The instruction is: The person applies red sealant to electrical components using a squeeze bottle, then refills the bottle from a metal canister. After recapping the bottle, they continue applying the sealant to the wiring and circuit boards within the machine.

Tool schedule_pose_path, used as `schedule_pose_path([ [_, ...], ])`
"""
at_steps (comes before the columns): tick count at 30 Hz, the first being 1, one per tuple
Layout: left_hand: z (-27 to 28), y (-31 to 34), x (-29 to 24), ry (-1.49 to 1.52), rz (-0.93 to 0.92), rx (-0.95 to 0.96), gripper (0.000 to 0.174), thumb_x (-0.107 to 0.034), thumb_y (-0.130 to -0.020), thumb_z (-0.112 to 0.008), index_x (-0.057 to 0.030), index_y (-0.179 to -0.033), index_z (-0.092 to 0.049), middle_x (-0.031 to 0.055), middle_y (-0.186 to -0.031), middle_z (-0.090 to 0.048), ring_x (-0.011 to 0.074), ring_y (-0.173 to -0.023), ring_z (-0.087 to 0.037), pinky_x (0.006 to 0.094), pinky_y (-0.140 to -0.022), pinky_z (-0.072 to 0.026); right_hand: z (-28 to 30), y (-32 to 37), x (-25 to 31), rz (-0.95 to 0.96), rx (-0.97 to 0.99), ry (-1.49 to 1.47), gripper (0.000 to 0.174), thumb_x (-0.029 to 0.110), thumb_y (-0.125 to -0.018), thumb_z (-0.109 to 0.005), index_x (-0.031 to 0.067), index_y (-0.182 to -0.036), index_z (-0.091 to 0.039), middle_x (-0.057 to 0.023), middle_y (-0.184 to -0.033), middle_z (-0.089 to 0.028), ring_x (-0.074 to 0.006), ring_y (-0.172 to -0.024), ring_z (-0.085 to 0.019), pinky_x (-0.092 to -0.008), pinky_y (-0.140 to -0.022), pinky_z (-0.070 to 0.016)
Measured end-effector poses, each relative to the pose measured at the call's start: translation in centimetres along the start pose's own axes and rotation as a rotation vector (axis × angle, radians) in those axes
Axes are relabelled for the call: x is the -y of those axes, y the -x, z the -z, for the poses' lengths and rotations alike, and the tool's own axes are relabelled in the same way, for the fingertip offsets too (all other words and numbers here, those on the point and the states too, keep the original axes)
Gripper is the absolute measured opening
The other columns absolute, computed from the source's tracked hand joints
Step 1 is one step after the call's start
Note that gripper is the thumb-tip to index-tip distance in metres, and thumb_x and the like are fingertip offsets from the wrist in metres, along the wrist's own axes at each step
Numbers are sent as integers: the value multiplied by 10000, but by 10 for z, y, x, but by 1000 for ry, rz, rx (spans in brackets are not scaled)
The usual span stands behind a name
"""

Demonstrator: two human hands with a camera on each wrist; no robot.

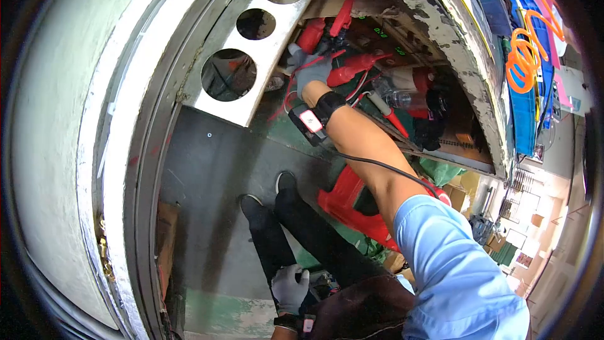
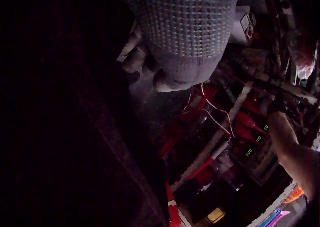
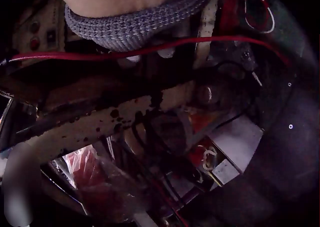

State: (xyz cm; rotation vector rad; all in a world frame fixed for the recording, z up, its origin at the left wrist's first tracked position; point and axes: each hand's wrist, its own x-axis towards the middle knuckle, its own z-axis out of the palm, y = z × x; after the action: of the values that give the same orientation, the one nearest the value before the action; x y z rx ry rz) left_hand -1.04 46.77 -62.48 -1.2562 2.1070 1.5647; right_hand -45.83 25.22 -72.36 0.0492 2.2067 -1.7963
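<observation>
My right hand, in a grey knit glove, reaches into a wooden compartment among red tapered tools and red wires. A thin red length crosses by its fingers; what they hold, if anything, I cannot tell. In the right wrist view only the glove's cuff shows plainly, with a red cable running across below it. My left hand, gloved alike, rests by the dark-trousered leg. Its fingers hang loosely curled in the left wrist view, with nothing visible in them.
Beside the compartment lies a metal plate with three round holes. Green-lit displays glow inside the compartment, near a clear plastic bottle. Below the forearm stands a red plastic stool. Blue bins and an orange coiled hose are at right.
</observation>
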Motion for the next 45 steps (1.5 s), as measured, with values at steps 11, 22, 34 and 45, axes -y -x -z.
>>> schedule_pose_path([
  [11, 12, -7, -1, -63, -10, 8, 221, -290, -724, -705, -130, -874, -675, 49, -847, -672, 276, -831, -628, 410, -748, -480, -12, -32, 9, -82, 96, 184, 353, 118, -799, -663, 24, -1082, -474, -99, -801, -595, -233, -587, -577, -344, -513, -445],
  [22, 12, -2, 6, -73, -37, 12, 217, -253, -697, -727, -133, -870, -677, 42, -822, -679, 265, -805, -635, 396, -725, -495, 20, 11, 16, -213, 150, 202, 300, 134, -798, -668, 24, -992, -467, -104, -788, -572, -262, -611, -613, -351, -490, -449],
  [34, 10, 6, 9, -162, -26, 80, 206, -282, -724, -717, -145, -875, -685, 40, -805, -682, 263, -789, -642, 394, -737, -499, 105, 59, 41, 46, 297, 34, 352, 94, -829, -662, 77, -1140, -497, -26, -832, -612, -99, -618, -570, -269, -536, -484],
  [45, 19, 2, 15, -155, -20, 157, 191, -237, -762, -709, -115, -906, -683, 104, -849, -674, 273, -795, -643, 364, -730, -509, 126, 84, 56, 182, 234, 26, 328, 139, -793, -709, 34, -1072, -572, -62, -826, -633, -185, -728, -626, -312, -691, -501],
])
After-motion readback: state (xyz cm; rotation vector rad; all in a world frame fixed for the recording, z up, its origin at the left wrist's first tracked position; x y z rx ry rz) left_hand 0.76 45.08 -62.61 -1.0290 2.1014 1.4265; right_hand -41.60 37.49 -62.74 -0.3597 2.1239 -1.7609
